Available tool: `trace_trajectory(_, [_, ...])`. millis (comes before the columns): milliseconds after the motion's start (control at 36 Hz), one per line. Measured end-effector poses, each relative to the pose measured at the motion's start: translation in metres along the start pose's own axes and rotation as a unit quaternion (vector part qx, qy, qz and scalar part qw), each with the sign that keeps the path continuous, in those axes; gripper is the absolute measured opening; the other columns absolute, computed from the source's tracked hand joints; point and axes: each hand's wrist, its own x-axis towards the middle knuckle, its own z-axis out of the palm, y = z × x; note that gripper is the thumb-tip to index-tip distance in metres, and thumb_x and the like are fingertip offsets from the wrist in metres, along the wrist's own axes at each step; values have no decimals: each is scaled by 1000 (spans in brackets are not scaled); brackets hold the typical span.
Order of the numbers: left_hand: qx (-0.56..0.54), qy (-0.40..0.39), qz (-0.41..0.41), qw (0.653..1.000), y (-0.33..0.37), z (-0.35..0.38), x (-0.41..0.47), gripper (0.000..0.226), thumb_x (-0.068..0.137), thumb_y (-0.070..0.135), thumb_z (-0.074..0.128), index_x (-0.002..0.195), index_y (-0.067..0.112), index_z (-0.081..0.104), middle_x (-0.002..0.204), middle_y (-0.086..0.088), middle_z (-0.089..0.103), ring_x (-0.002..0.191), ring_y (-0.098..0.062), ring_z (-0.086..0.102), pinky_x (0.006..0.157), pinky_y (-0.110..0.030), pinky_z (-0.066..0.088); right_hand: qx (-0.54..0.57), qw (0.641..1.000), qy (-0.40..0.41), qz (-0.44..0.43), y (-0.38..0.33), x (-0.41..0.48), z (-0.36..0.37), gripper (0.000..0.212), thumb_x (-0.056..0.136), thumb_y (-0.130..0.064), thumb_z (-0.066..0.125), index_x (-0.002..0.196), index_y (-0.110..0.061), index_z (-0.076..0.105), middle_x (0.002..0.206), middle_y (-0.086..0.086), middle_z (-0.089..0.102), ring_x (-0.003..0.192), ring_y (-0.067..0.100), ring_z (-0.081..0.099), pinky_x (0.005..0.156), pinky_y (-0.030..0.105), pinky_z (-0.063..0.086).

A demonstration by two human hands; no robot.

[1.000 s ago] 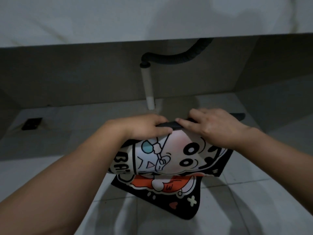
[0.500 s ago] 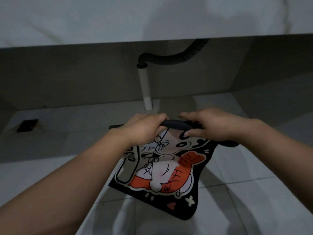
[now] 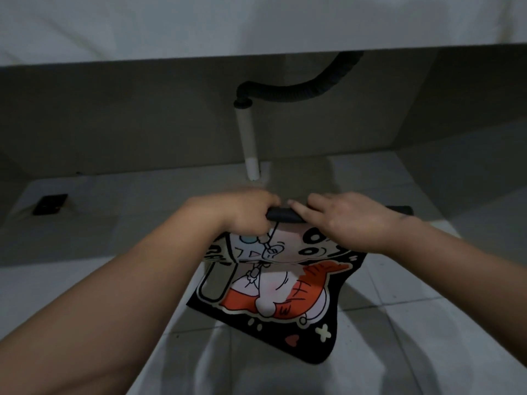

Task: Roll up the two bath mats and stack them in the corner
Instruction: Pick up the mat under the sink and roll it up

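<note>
Black-edged cartoon bath mat [image 3: 273, 283] hangs off the floor tiles [image 3: 399, 323] (print facing up), left hand [image 3: 242, 213] and right hand [image 3: 350, 220] both gripping its rolled top edge.

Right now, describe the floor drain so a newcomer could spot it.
Start at the white pipe meeting the tiled floor under the counter, then look far left. The floor drain is a small dark square set flush in pale tile, the only dark patch there.

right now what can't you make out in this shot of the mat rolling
Head view only:
- Left end of the mat's rolled edge: covered by the left hand.
- Second bath mat: none in frame.
- Upper end of the drain hose: hidden behind the counter.
- Print on the mat: partly folded under, forearms overlap it.
</note>
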Motion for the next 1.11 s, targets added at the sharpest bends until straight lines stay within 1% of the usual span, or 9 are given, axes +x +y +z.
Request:
trace_trajectory(250, [70, 123, 47, 989, -4, 19, 6, 22, 85, 15, 48, 106, 23, 46, 100, -4, 64, 88, -25, 60, 67, -32, 42, 39, 990, -89, 103, -1, 9, -11, 74, 89, -7, 44, 149, -21, 2, 121, 11, 47, 78, 28, 58, 55, 33, 35])
trace_trajectory(333, [52, 128, 63, 988, -9, 18, 6, 36, 88, 41, 51, 122, 30, 44, 106, 2, 65, 95, -20, 61, 76, -33, 45, 10, 992, -86, 91, 0, 10, -8, 72, 91, -13, 43, 149, -21, 0, 114, 8, 49, 75, 26, 56, 56, 34, 36])
trace_trajectory(389, [64, 124, 69, 988, -10, 17, 5, 51, 86, 62, 45, 127, 32, 42, 111, 5, 65, 99, -18, 60, 80, -34, 46, 1, 994, -67, 83, 1, 10, -4, 70, 93, -25, 41, 149, -21, -1, 114, 7, 47, 72, 24, 53, 57, 34, 37])
trace_trajectory(500, [73, 128, 74, 986, -11, 17, 7, 42, 92, 56, 39, 126, 31, 44, 113, 3, 65, 102, -21, 60, 80, -34, 43, 43, 996, -16, 69, -1, 6, 5, 69, 93, -52, 18, 150, -18, -1, 118, 7, 47, 85, 26, 58, 66, 35, 41])
trace_trajectory(639, [48, 124, 63, 989, -15, 14, 8, 33, 90, 48, 51, 118, 32, 46, 105, 3, 65, 94, -19, 60, 73, -32, 42, 23, 997, -16, 73, -2, 11, 5, 65, 98, -42, 29, 149, -15, 1, 118, 8, 47, 86, 28, 59, 63, 35, 37])
trace_trajectory(833, [88, 114, 49, 988, -11, 17, 7, 23, 80, 29, 60, 91, 29, 40, 81, 5, 54, 72, -20, 51, 62, -29, 35, 60, 991, -59, 104, -6, 15, -5, 27, 90, -27, 50, 113, -15, 45, 103, 7, 53, 80, 28, 57, 56, 34, 30])
trace_trajectory(944, [66, 133, 22, 989, -9, 21, 11, 27, 82, 13, 54, 98, 24, 36, 83, -4, 58, 73, -26, 56, 61, -33, 39, 135, 969, -90, 187, -6, 18, -4, 32, 87, -12, 50, 116, -14, 37, 101, 10, 53, 68, 27, 51, 53, 36, 36])
trace_trajectory(1028, [70, 145, 36, 986, -12, 26, 14, 45, 85, 12, 52, 122, 27, 33, 98, -6, 65, 85, -27, 61, 66, -34, 43, 55, 984, -79, 151, -7, 18, 1, 68, 88, -10, 46, 146, -19, 11, 98, 7, 57, 72, 28, 57, 50, 34, 34])
trace_trajectory(1111, [56, 125, 51, 989, -14, 27, 14, 51, 86, 25, 55, 132, 30, 34, 114, -1, 63, 100, -23, 60, 72, -31, 40, -3, 991, -52, 121, -9, 16, 7, 71, 92, -14, 42, 150, -18, 1, 108, 9, 53, 82, 28, 59, 55, 34, 36])
